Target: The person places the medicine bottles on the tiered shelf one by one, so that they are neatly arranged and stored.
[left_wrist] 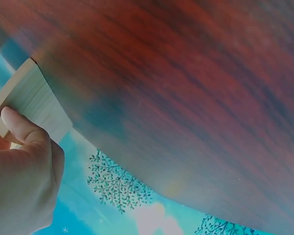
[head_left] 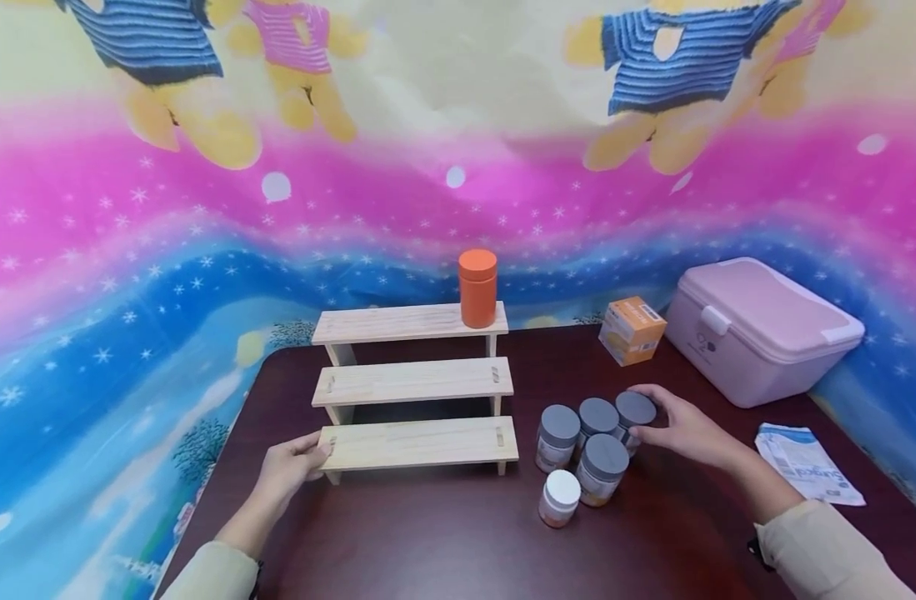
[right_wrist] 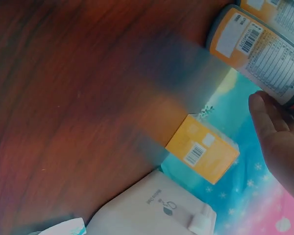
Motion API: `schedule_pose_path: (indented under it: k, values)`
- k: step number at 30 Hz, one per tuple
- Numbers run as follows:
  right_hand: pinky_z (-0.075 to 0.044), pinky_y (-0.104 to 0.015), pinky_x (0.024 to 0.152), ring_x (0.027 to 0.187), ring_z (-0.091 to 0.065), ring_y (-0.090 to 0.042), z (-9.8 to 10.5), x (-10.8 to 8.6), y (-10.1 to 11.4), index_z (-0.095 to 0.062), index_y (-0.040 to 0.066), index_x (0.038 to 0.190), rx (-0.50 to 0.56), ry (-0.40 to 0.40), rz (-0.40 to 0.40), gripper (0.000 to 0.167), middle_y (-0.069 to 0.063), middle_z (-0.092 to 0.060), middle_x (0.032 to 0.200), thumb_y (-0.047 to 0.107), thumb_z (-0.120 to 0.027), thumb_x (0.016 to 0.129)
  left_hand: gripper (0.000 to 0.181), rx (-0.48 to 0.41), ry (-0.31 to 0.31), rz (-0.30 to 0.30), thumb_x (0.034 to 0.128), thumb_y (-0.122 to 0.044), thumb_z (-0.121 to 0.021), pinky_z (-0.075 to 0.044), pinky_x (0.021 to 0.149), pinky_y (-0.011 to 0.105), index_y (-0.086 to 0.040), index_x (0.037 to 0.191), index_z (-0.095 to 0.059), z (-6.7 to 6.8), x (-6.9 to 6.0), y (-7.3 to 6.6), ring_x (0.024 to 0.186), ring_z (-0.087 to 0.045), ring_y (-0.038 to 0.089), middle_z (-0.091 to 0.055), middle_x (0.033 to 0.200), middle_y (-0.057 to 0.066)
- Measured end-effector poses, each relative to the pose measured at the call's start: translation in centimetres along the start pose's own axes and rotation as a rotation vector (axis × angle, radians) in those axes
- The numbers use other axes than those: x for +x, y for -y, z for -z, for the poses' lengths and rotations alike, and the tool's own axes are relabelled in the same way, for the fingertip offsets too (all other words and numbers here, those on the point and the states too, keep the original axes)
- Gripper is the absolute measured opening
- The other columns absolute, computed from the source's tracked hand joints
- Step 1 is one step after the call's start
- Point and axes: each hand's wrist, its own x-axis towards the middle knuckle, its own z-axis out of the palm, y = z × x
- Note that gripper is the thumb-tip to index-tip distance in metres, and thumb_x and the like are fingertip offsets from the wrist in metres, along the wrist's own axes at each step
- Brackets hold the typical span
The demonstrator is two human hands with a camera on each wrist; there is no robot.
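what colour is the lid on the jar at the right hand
Grey; the lid shows best in the head view.

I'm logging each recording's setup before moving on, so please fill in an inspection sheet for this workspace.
Surface: dark reddish-brown table, glossy.
Job's things: three-step wooden stand; orange jar upright on its top step, right end; four gray-lidded jars and a smaller white-lidded jar grouped right of it.
Clutter: orange-and-white box, closed pink box, white-and-blue packet, all at the right.
Grippers: left hand pinches the lowest step's left end; right hand grips the rightmost gray-lidded jar.
Cables: nothing seen.
Surroundings: printed backdrop behind the table.
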Motion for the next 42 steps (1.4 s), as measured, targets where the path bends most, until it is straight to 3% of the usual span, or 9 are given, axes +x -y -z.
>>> schedule_pose_path:
  k: [4,8,11,18,24,27,32,38,42]
  values:
    - [-0.050,-0.025,0.070,0.093,-0.055,-0.008,0.4,-0.4,-0.2,-0.046,0.013,0.128,-0.057,-0.033,0.001,0.057,-0.002,-0.060,0.108,0.040,-0.071,0.083,0.050,0.017,0.019,0.004,0.0884,-0.015,-0.065,-0.058,0.070,0.032,0.008,0.131,-0.050,-0.3,0.1,-0.3,0.083,-0.066,0.018,-0.060,0.115,0.030]
    - [-0.049,-0.025,0.067,0.090,-0.055,-0.010,1.0,-0.2,0.0,-0.048,0.013,0.125,-0.098,-0.067,0.006,0.057,-0.002,-0.061,0.105,0.042,-0.071,0.082,0.051,0.014,0.008,0.005,0.0881,-0.015,-0.065,-0.058,0.067,0.029,0.008,0.131,-0.050,-0.3,0.1,-0.1,0.080,-0.065,0.015,-0.061,0.113,0.029]
    - [-0.049,-0.026,0.064,0.087,-0.056,-0.011,1.6,0.3,0.4,-0.048,0.012,0.126,-0.103,-0.079,0.003,0.058,-0.004,-0.062,0.106,0.042,-0.071,0.083,0.052,0.001,-0.013,0.008,0.0874,-0.015,-0.066,-0.057,0.064,0.025,0.008,0.131,-0.050,-0.1,-0.1,0.0,0.075,-0.064,0.010,-0.064,0.108,0.025]
    - [-0.048,-0.028,0.056,0.076,-0.057,-0.016,3.1,0.5,1.5,-0.046,0.008,0.130,-0.058,-0.113,-0.050,0.061,-0.009,-0.063,0.103,0.041,-0.069,0.084,0.051,0.009,0.001,-0.012,0.0890,-0.014,-0.064,-0.058,0.068,0.030,0.010,0.131,-0.048,-0.1,-0.2,-0.2,0.080,-0.065,0.015,-0.062,0.111,0.028]
    - [-0.052,-0.030,0.068,0.101,-0.056,-0.032,3.5,0.7,2.4,-0.040,0.002,0.134,-0.019,-0.172,-0.058,0.066,-0.020,-0.056,0.119,0.037,-0.068,0.086,0.050,0.021,-0.003,0.023,0.0889,-0.014,-0.064,-0.058,0.067,0.028,0.006,0.132,-0.050,0.0,-0.3,-0.2,0.079,-0.065,0.012,-0.061,0.115,0.028]
    - [-0.052,-0.025,0.072,0.102,-0.058,-0.022,3.6,0.9,2.8,-0.036,0.000,0.134,0.042,-0.217,-0.041,0.065,-0.023,-0.053,0.125,0.030,-0.068,0.087,0.049,0.034,0.021,0.003,0.0900,-0.013,-0.062,-0.058,0.068,0.030,0.008,0.132,-0.048,0.1,-0.4,-0.4,0.082,-0.065,0.016,-0.058,0.118,0.031]
    - [-0.051,-0.017,0.067,0.087,-0.054,0.007,3.6,1.1,3.9,-0.037,-0.002,0.133,0.098,-0.287,-0.018,0.062,-0.024,-0.056,0.119,0.026,-0.069,0.087,0.048,0.048,0.034,-0.002,0.0912,-0.012,-0.061,-0.058,0.068,0.030,0.009,0.132,-0.048,0.5,-0.6,-0.4,0.082,-0.065,0.017,-0.058,0.117,0.031]
    - [-0.049,-0.013,0.066,0.085,-0.054,0.006,3.6,1.8,6.2,-0.040,0.002,0.138,0.120,-0.386,-0.001,0.063,-0.020,-0.055,0.123,0.028,-0.067,0.088,0.046,0.079,0.036,-0.021,0.0914,-0.011,-0.061,-0.058,0.067,0.031,0.009,0.131,-0.049,0.3,-0.4,-0.2,0.083,-0.066,0.020,-0.061,0.112,0.030]
    - [-0.049,-0.012,0.068,0.091,-0.057,-0.003,3.7,2.5,8.8,-0.038,0.007,0.141,0.158,-0.390,0.022,0.065,-0.017,-0.054,0.126,0.029,-0.067,0.088,0.045,0.119,0.035,-0.042,0.0911,-0.009,-0.061,-0.058,0.067,0.032,0.008,0.131,-0.050,0.3,-0.4,-0.3,0.082,-0.067,0.022,-0.062,0.108,0.031]
